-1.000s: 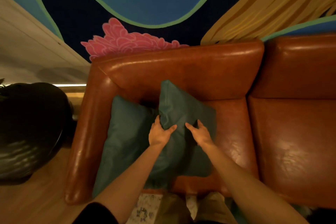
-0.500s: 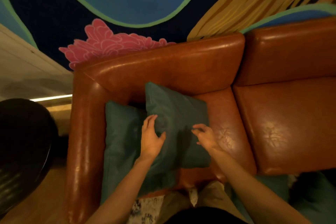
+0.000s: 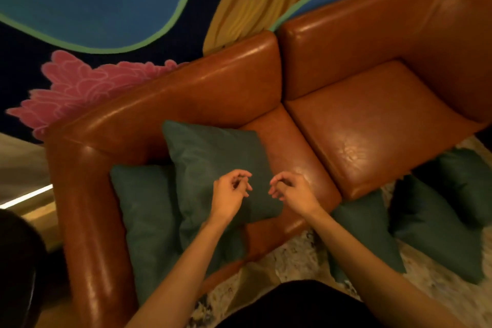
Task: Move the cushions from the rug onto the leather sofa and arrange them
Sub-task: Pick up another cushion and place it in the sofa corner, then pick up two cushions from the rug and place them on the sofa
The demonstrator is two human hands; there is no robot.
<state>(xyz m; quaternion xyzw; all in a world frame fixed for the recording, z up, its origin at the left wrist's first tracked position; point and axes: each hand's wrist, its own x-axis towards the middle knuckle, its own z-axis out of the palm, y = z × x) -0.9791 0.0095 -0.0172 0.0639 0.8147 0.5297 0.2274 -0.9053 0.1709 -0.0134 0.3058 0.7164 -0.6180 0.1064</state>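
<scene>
Hands: left hand (image 3: 231, 194) and right hand (image 3: 290, 191) loosely curled, grasping nothing | square teal fabric cushion (image 3: 213, 157) leans on the backrest of the glossy brown leather sofa (image 3: 372, 125), seemingly for display, overlapping second teal cushion (image 3: 143, 210) | further teal cushions (image 3: 436, 226) wait on pale patterned rug (image 3: 292, 255)

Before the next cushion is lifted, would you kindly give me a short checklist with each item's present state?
1. Left hand holds nothing: ok.
2. Right hand holds nothing: ok.
3. Front cushion lies on the sofa, overlapping the corner cushion: ok.
4. Right seat bare for more cushions: ok.
5. Rug cleared of cushions: not ok; several lie there, the nearest cushion against the sofa front.
</scene>
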